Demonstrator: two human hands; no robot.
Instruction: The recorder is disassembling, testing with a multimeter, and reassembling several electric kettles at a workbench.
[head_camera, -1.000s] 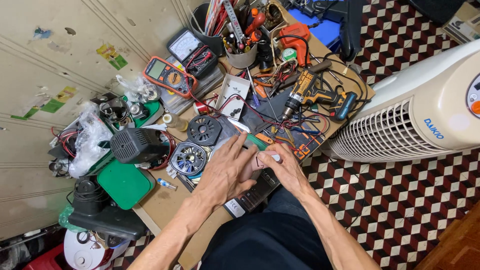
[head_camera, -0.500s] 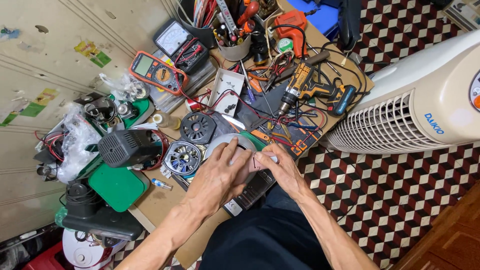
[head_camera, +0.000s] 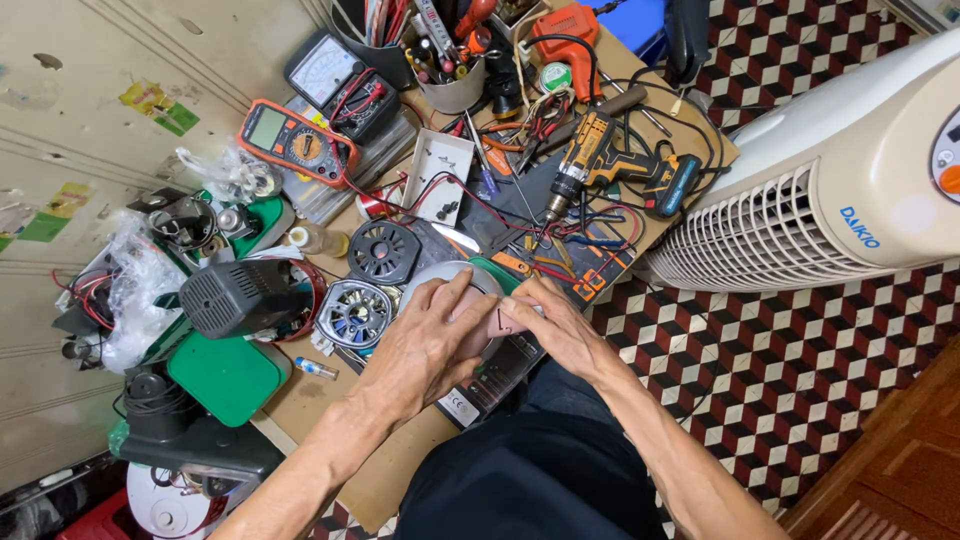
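Note:
Both my hands rest on a round grey housing (head_camera: 447, 279) lying on a crowded workbench (head_camera: 300, 400). My left hand (head_camera: 430, 335) lies flat over its top with fingers spread. My right hand (head_camera: 550, 320) presses a small pale piece (head_camera: 505, 320) against its right edge. A black flat device (head_camera: 490, 380) lies under the housing toward me. Just left of the housing sit a silver motor stator with copper windings (head_camera: 352, 312) and a black round vented cover (head_camera: 385, 250).
A cordless drill (head_camera: 600, 160), an orange multimeter (head_camera: 295, 145), an analogue meter (head_camera: 325, 70), a pot of tools (head_camera: 445, 60) and tangled leads fill the bench's far side. A black motor block (head_camera: 240, 295) and green lid (head_camera: 225, 375) sit left. A white tower fan (head_camera: 830, 190) lies right.
The view has shifted slightly. My hands have stayed on the grey housing, with the fingers of both adjusting a little over its top and right edge.

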